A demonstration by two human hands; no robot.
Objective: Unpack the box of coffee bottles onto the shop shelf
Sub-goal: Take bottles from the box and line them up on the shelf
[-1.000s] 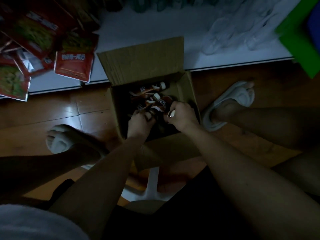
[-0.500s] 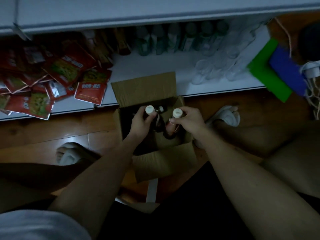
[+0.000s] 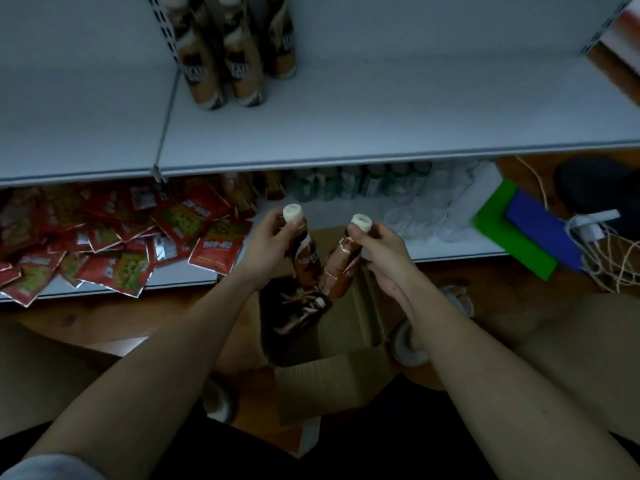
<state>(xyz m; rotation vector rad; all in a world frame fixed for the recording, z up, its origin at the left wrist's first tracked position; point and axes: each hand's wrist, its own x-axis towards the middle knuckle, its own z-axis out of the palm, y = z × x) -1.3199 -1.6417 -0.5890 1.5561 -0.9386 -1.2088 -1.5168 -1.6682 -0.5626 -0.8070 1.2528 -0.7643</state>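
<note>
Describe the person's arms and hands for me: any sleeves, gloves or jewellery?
Both forearms are bare, and neither the left hand nor the right hand wears a glove. A pale grey sleeve covers the left upper arm at the frame's bottom corner. No watch or bracelet shows; rings are too dim to tell.

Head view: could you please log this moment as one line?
left hand: holds coffee bottle | right hand: holds second bottle | both above box | shelf: bottles standing
</note>
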